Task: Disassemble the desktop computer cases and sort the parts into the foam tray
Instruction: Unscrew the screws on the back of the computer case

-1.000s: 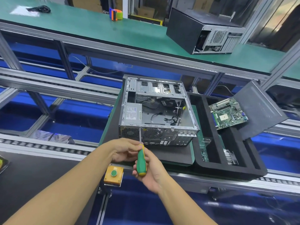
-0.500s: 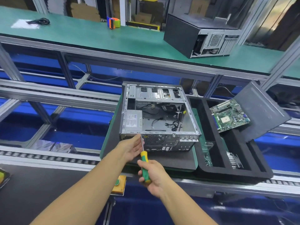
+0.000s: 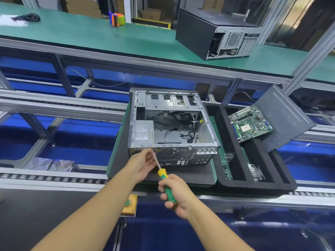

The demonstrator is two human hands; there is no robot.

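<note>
An open grey computer case (image 3: 172, 124) lies on a black mat, its power supply (image 3: 144, 132) and loose cables inside. My right hand (image 3: 175, 194) grips the green and yellow handle of a screwdriver (image 3: 164, 180); its tip meets the case's rear panel near the fan grille. My left hand (image 3: 143, 163) reaches to the same spot, fingers beside the shaft. The black foam tray (image 3: 253, 185) stands right of the case, with a green motherboard (image 3: 249, 123) leaning in its far part and smaller boards in its near slots.
A dark side panel (image 3: 282, 118) leans over the tray's far right corner. A second, closed case (image 3: 215, 33) sits on the green upper shelf, with a tape roll (image 3: 117, 19) and a cable (image 3: 30, 17) further left. A yellow button box (image 3: 129, 204) hangs below the mat.
Both hands have moved up and forward to the rear panel. The screwdriver tip stays at the panel, while the left fingers have shifted from the handle area toward the shaft's tip.
</note>
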